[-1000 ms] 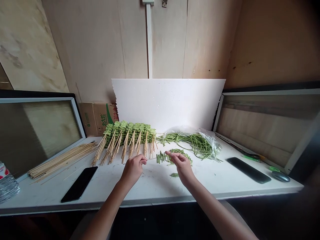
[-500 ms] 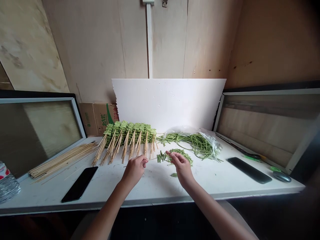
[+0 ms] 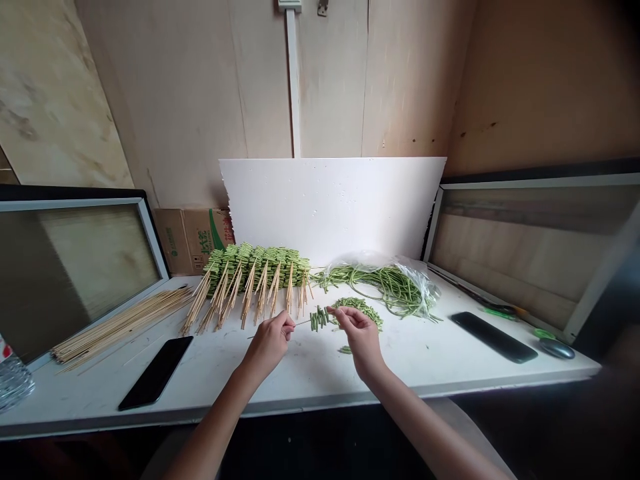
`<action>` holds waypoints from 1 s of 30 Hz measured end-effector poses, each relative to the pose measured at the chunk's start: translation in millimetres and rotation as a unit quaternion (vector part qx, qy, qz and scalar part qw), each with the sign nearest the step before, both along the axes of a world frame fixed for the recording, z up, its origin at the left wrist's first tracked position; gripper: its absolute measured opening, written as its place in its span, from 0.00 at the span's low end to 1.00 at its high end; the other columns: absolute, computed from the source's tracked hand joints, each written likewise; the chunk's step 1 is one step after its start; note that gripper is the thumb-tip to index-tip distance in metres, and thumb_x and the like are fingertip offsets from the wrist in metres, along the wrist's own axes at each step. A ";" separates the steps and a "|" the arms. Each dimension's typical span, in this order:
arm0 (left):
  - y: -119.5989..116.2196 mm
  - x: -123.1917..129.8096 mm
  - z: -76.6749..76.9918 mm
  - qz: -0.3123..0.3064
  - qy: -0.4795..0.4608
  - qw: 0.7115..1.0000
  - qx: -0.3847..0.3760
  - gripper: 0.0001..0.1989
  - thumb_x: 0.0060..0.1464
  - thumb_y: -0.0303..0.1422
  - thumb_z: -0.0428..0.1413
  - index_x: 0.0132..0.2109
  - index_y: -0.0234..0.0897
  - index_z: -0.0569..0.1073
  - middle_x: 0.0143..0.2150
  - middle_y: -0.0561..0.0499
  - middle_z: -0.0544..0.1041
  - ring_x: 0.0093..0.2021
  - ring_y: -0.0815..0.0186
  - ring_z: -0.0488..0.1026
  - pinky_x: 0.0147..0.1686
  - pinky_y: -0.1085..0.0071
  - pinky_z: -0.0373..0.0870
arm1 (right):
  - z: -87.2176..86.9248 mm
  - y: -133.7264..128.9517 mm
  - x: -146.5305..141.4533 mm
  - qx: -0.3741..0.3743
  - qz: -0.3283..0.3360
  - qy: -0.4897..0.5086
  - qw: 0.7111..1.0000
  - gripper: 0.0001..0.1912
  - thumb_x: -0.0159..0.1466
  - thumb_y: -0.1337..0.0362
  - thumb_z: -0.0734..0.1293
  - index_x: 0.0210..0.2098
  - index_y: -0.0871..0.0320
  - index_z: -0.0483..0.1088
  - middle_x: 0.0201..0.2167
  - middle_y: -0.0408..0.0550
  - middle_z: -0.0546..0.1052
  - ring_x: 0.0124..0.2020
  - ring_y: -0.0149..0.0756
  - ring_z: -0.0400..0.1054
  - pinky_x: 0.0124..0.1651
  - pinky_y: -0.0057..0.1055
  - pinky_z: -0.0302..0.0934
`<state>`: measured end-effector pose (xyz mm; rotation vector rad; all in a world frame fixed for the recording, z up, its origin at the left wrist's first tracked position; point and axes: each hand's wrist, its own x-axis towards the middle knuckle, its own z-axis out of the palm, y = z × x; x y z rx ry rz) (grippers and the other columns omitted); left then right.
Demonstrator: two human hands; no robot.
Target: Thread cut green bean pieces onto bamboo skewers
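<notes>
My left hand (image 3: 270, 341) is closed around a thin bamboo skewer (image 3: 302, 323) held roughly level above the table. Several short green bean pieces (image 3: 318, 319) are threaded crosswise on it. At the skewer's right end, the thumb and fingertips of my right hand (image 3: 362, 335) pinch a bean piece (image 3: 330, 312), partly hidden by the fingers. Behind that hand lies a pile of cut bean pieces (image 3: 369, 311), with a few loose pieces (image 3: 345, 349) nearer to me. Stacked bean skewers (image 3: 260, 265) stand behind my left hand, sticks towards me.
Long green beans (image 3: 395, 285) spill from a clear plastic bag at the back. Bare skewers (image 3: 117, 325) lie left, near a black phone (image 3: 156, 373) and a water bottle (image 3: 14, 380). On the right are another dark phone (image 3: 494, 337), a computer mouse (image 3: 557, 348) and scissors (image 3: 500, 308).
The camera view has shifted slightly. Both hands keep nearly the same pose, with the skewer between them and the right fingers still pinching at its end.
</notes>
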<state>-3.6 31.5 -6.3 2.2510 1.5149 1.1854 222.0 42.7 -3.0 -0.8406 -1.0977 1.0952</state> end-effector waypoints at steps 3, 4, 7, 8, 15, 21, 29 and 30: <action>-0.1 0.6 -0.8 -0.008 -0.008 1.000 -0.003 0.10 0.60 0.24 0.45 0.33 0.39 0.68 0.26 0.53 0.71 0.27 0.66 0.68 0.31 0.72 0.62 | 0.2 1.7 2.7 0.060 -0.007 -0.014 0.998 0.14 0.58 0.50 0.76 0.37 0.51 0.80 0.42 0.51 0.84 0.52 0.52 0.76 0.52 0.44 0.70; 0.1 0.2 -1.0 -0.014 -0.015 1.000 -0.009 0.10 0.61 0.25 0.45 0.33 0.39 0.68 0.26 0.53 0.70 0.27 0.66 0.68 0.31 0.72 0.62 | 0.3 2.6 3.9 0.075 -0.012 -0.026 0.997 0.14 0.58 0.49 0.76 0.37 0.50 0.80 0.43 0.51 0.84 0.53 0.53 0.75 0.52 0.45 0.70; 1.7 -2.7 -2.0 -0.040 -0.034 0.998 -0.040 0.11 0.63 0.28 0.45 0.34 0.39 0.68 0.25 0.54 0.70 0.25 0.67 0.68 0.29 0.72 0.62 | 0.4 5.0 6.9 0.104 -0.007 -0.053 0.993 0.14 0.59 0.49 0.75 0.37 0.50 0.81 0.45 0.52 0.84 0.55 0.53 0.74 0.52 0.46 0.70; 2.6 -3.7 -2.7 -0.045 -0.037 0.997 -0.048 0.11 0.64 0.29 0.45 0.34 0.39 0.68 0.24 0.54 0.70 0.25 0.67 0.68 0.29 0.73 0.62 | 0.5 5.5 7.6 0.107 0.000 -0.060 0.992 0.13 0.59 0.48 0.75 0.37 0.50 0.80 0.45 0.52 0.84 0.55 0.53 0.73 0.52 0.46 0.70; 4.8 0.3 -15.2 0.013 -0.017 0.999 0.026 0.10 0.58 0.22 0.46 0.37 0.40 0.68 0.28 0.52 0.73 0.32 0.64 0.75 0.33 0.72 0.69 | 2.5 0.5 3.4 0.051 0.032 -0.016 0.998 0.13 0.59 0.50 0.76 0.34 0.52 0.78 0.42 0.51 0.84 0.51 0.51 0.76 0.55 0.46 0.69; 1.1 9.4 -15.0 0.027 -0.013 0.999 0.044 0.14 0.55 0.18 0.45 0.38 0.40 0.69 0.31 0.50 0.77 0.40 0.61 0.81 0.35 0.71 0.72 | 5.2 -3.0 -2.0 0.023 0.039 0.008 0.999 0.15 0.57 0.48 0.76 0.30 0.52 0.76 0.44 0.50 0.84 0.55 0.51 0.74 0.55 0.44 0.69; 0.0 5.6 -4.9 0.023 -0.023 0.999 0.011 0.10 0.57 0.20 0.48 0.37 0.40 0.69 0.34 0.50 0.78 0.38 0.63 0.79 0.36 0.72 0.70 | -2.9 10.0 8.9 0.091 0.006 -0.113 0.989 0.17 0.60 0.46 0.74 0.39 0.52 0.80 0.44 0.51 0.82 0.38 0.44 0.75 0.41 0.39 0.69; -0.4 5.5 -4.0 0.019 -0.025 1.000 0.005 0.10 0.57 0.20 0.48 0.37 0.39 0.69 0.34 0.49 0.79 0.38 0.63 0.79 0.36 0.72 0.70 | -2.8 10.7 10.3 0.097 0.006 -0.122 0.988 0.17 0.60 0.46 0.74 0.40 0.52 0.80 0.43 0.51 0.82 0.37 0.43 0.74 0.40 0.38 0.69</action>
